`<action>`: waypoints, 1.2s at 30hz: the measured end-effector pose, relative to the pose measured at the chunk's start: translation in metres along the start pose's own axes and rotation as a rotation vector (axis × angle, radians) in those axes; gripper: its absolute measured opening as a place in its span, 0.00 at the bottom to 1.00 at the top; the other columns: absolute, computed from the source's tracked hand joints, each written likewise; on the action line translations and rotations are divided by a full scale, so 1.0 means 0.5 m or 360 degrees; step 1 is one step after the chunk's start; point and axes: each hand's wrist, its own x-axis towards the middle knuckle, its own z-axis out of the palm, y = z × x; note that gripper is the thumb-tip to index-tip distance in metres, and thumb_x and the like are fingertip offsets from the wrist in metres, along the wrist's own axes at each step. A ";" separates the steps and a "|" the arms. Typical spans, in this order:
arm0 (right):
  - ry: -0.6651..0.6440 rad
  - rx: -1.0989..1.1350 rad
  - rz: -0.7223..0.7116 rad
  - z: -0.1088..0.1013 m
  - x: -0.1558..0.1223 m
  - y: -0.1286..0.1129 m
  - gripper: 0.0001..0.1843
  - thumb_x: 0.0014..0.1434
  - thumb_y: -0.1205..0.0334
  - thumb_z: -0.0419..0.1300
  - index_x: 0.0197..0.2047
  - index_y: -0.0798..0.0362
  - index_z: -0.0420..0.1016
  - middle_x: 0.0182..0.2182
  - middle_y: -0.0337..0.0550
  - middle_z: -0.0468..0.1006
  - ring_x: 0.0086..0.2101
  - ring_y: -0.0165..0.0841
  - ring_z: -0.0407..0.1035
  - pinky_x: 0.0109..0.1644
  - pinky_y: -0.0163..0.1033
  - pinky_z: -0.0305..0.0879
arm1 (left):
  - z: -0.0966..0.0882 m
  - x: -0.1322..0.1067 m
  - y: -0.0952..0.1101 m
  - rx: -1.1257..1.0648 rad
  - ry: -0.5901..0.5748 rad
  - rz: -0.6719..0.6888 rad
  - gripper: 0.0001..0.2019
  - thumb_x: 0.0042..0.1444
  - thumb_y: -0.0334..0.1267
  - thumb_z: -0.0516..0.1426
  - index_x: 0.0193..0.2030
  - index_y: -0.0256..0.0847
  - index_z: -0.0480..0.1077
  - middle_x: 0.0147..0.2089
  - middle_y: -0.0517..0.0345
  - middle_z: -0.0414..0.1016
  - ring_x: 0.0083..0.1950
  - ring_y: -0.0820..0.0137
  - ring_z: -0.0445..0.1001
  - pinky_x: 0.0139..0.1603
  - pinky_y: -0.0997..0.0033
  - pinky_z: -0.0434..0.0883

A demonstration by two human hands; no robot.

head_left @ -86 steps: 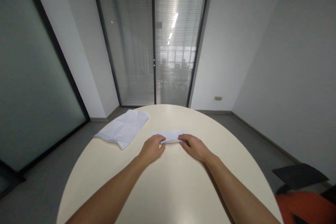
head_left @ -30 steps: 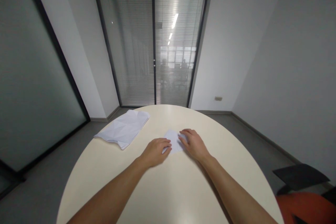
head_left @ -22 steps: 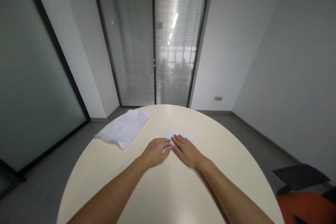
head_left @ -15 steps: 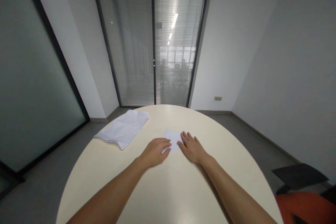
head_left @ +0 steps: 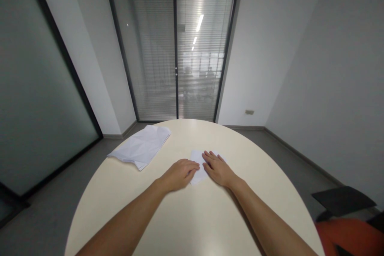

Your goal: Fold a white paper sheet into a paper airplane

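Observation:
A small folded white paper point(head_left: 198, 163) lies on the round cream table point(head_left: 192, 216) in front of me. My left hand point(head_left: 179, 174) rests on its left edge, fingers bent and pressed down on the sheet. My right hand point(head_left: 216, 167) lies flat on the right part of the paper with fingers stretched out and slightly spread. Most of the paper is hidden under the two hands; only a strip between them and a corner behind them show.
A stack of creased white sheets point(head_left: 141, 147) lies at the table's far left edge. A black and orange chair point(head_left: 348, 216) stands at the lower right. Glass doors with blinds point(head_left: 175, 52) face me beyond the table.
The long folded strip has become a smaller, squarer piece. My right hand has slid across the paper and now lies flat on it; my left hand has shifted slightly right.

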 end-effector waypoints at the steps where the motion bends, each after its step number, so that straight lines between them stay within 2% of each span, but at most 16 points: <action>1: 0.0005 0.0006 0.0019 -0.002 0.000 0.004 0.30 0.69 0.54 0.46 0.70 0.56 0.58 0.70 0.53 0.54 0.69 0.47 0.44 0.70 0.60 0.41 | 0.000 0.000 0.001 -0.0017 -0.0010 0.0016 0.16 0.67 0.33 0.48 0.54 0.43 0.74 0.55 0.55 0.79 0.57 0.67 0.74 0.64 0.62 0.65; 3: 0.0002 0.0034 0.0017 -0.007 0.000 0.009 0.30 0.68 0.55 0.47 0.70 0.55 0.58 0.70 0.53 0.54 0.69 0.46 0.44 0.70 0.60 0.40 | -0.001 -0.001 0.003 -0.0024 -0.0013 0.0036 0.16 0.67 0.33 0.48 0.55 0.43 0.73 0.55 0.55 0.78 0.58 0.68 0.74 0.65 0.61 0.64; 5: -0.0030 0.0071 -0.0044 -0.012 -0.002 0.010 0.30 0.66 0.56 0.48 0.70 0.53 0.59 0.70 0.51 0.55 0.69 0.46 0.45 0.70 0.60 0.40 | -0.001 -0.003 0.003 0.0030 0.0012 -0.0003 0.17 0.66 0.34 0.49 0.58 0.43 0.71 0.61 0.52 0.74 0.63 0.66 0.69 0.68 0.58 0.60; 8: -0.0096 0.0126 -0.0178 -0.015 -0.003 0.008 0.31 0.64 0.58 0.50 0.70 0.52 0.59 0.69 0.48 0.56 0.69 0.44 0.45 0.71 0.58 0.40 | 0.002 -0.006 -0.002 0.0166 -0.0011 -0.0176 0.19 0.66 0.39 0.51 0.62 0.42 0.67 0.69 0.48 0.64 0.69 0.61 0.61 0.71 0.52 0.56; 10: -0.0112 0.0136 -0.0216 -0.013 -0.003 0.007 0.30 0.64 0.59 0.50 0.69 0.51 0.60 0.69 0.47 0.57 0.69 0.43 0.46 0.71 0.57 0.40 | 0.006 -0.008 -0.007 0.0240 -0.0094 -0.0275 0.21 0.67 0.42 0.50 0.64 0.42 0.66 0.70 0.48 0.62 0.70 0.61 0.59 0.71 0.50 0.54; 15: -0.0038 0.0032 -0.0068 -0.005 0.000 0.004 0.29 0.67 0.55 0.48 0.69 0.51 0.60 0.70 0.49 0.56 0.69 0.45 0.45 0.70 0.60 0.41 | 0.011 -0.008 -0.010 0.0399 -0.0184 -0.0380 0.24 0.66 0.45 0.49 0.66 0.43 0.64 0.71 0.50 0.60 0.71 0.59 0.58 0.70 0.50 0.54; 20: 0.0109 -0.0082 0.0059 -0.007 0.001 -0.002 0.27 0.69 0.52 0.48 0.66 0.53 0.65 0.68 0.54 0.60 0.68 0.46 0.50 0.69 0.61 0.44 | 0.005 -0.009 -0.008 0.0524 -0.0132 -0.0405 0.21 0.67 0.42 0.48 0.64 0.44 0.67 0.68 0.50 0.64 0.67 0.59 0.62 0.67 0.52 0.58; 26: 0.0210 -0.0137 -0.0008 -0.010 0.002 -0.008 0.21 0.68 0.52 0.50 0.59 0.50 0.73 0.63 0.51 0.68 0.64 0.46 0.59 0.66 0.59 0.51 | 0.004 -0.012 -0.019 0.0614 -0.0039 -0.0460 0.20 0.67 0.41 0.48 0.63 0.44 0.68 0.64 0.48 0.69 0.65 0.59 0.64 0.68 0.49 0.56; 29: 0.0299 -0.0159 -0.0017 -0.008 0.007 0.000 0.18 0.67 0.55 0.52 0.52 0.50 0.77 0.60 0.51 0.72 0.61 0.45 0.63 0.65 0.55 0.55 | 0.002 -0.014 -0.020 0.0662 0.0005 -0.0464 0.20 0.67 0.41 0.48 0.62 0.44 0.69 0.60 0.46 0.71 0.63 0.58 0.65 0.66 0.50 0.57; 33: 0.0361 -0.0080 -0.0207 -0.009 0.012 0.007 0.16 0.67 0.59 0.51 0.47 0.51 0.80 0.56 0.50 0.76 0.59 0.41 0.66 0.63 0.49 0.57 | 0.000 -0.015 -0.018 0.0730 0.0048 -0.0529 0.21 0.66 0.41 0.50 0.62 0.41 0.69 0.56 0.43 0.71 0.58 0.56 0.67 0.60 0.53 0.62; 36: 0.0289 0.0043 -0.0355 -0.010 0.010 -0.003 0.17 0.69 0.60 0.49 0.49 0.49 0.79 0.54 0.47 0.78 0.58 0.41 0.67 0.64 0.53 0.56 | -0.001 -0.014 -0.015 0.0778 0.0064 -0.0609 0.22 0.65 0.43 0.50 0.62 0.38 0.68 0.56 0.42 0.70 0.57 0.55 0.67 0.58 0.52 0.63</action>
